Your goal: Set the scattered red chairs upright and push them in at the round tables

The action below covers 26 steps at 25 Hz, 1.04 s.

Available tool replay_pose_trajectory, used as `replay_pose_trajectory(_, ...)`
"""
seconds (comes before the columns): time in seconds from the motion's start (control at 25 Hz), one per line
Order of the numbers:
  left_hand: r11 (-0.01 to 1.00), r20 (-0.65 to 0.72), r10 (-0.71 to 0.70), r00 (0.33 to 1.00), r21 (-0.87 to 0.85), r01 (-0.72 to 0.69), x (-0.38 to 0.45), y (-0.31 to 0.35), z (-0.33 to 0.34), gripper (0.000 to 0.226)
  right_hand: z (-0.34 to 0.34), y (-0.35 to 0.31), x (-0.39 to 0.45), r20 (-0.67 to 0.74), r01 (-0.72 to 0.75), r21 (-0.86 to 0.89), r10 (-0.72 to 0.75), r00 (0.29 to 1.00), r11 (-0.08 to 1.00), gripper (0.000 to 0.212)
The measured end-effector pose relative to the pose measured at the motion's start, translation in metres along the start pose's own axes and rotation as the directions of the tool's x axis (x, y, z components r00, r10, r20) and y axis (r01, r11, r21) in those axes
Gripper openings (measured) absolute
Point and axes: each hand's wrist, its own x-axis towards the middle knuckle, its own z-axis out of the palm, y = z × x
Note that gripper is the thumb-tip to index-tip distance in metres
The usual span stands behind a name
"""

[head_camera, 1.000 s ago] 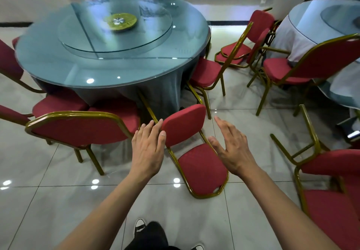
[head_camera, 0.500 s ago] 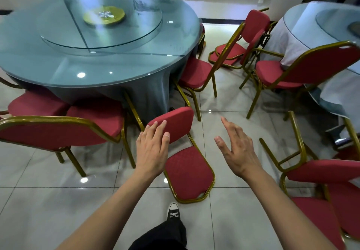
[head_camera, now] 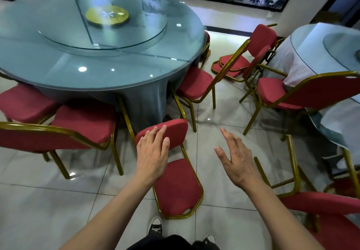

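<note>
Under left fingers [head_camera: 155, 134]: chair backrest [head_camera: 175, 131]

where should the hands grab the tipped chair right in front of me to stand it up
Probably the padded backrest of the tipped chair, one hand on each side edge, coming from above. It is the nearest raised part, and the left hand already rests flat on it; the right hand is open beside it.

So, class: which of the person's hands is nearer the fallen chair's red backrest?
Left. The left hand rests flat on the backrest; the right hand hovers open beside it, touching nothing.
</note>
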Motion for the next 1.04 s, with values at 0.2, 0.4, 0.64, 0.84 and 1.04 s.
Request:
replay_pose_trajectory(0.2,0.986,-0.093,-0.167,0.982,-0.014,0.166,-0.013,0.006,0.022,0.068,0.006,0.035,0.040,0.127,0.104,0.023,-0.106,0.986,0.994,0.066)
replay_pose_trajectory(0.4,0.931,-0.164,-0.363,0.917,-0.037,0.362,-0.067,0.025,0.074,0.061,0.021,0.090,0.068,0.241,0.205,0.070,-0.216,0.946,0.976,0.065)
replay_pose_trajectory(0.64,0.872,-0.084,-0.489,0.868,-0.036,0.487,-0.165,0.051,0.169,0.058,0.073,0.177,0.064,0.353,0.183,0.080,-0.200,0.914,0.980,0.063)
replay_pose_trajectory(0.84,0.796,-0.022,-0.605,0.796,-0.010,0.605,-0.207,0.024,0.244,0.061,0.158,0.235,0.042,0.484,0.138,0.074,-0.157,0.861,0.988,0.063)
replay_pose_trajectory(1.04,0.798,0.026,-0.603,0.798,0.055,0.601,-0.201,-0.037,0.342,0.058,0.269,0.286,0.036,0.532,0.140,0.082,-0.162,0.831,0.987,0.066)
